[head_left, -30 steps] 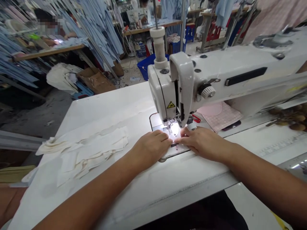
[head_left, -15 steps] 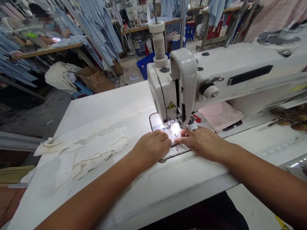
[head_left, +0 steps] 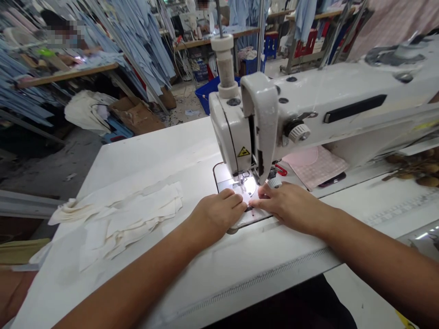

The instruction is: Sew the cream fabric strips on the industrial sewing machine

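Under the head of a white sewing machine (head_left: 226, 132), a lamp lights the presser foot (head_left: 241, 181) and the metal plate around it. My left hand (head_left: 219, 212) rests just in front and to the left of the foot, fingers curled and pressed together on the bed. From the right, my right hand (head_left: 291, 205) reaches in with index finger and thumb brought close, its fingertips almost meeting those of the left. Whatever lies between the fingertips is too small and too glared to make out. Stacked cream fabric pieces (head_left: 137, 214) lie on the white table (head_left: 164, 146) to the left.
Behind the machine's needle end lie a pink checked cloth (head_left: 318, 167) and a small red tool (head_left: 281, 170). A printed ruler strip (head_left: 254, 281) runs along the table's front edge. Beyond stand a blue crate (head_left: 207, 93), hanging blue garments (head_left: 137, 41) and a co-worker (head_left: 65, 32).
Both hands keep their places by the presser foot, the left fingertips only slightly shifted. The machine appears marginally farther left in view.
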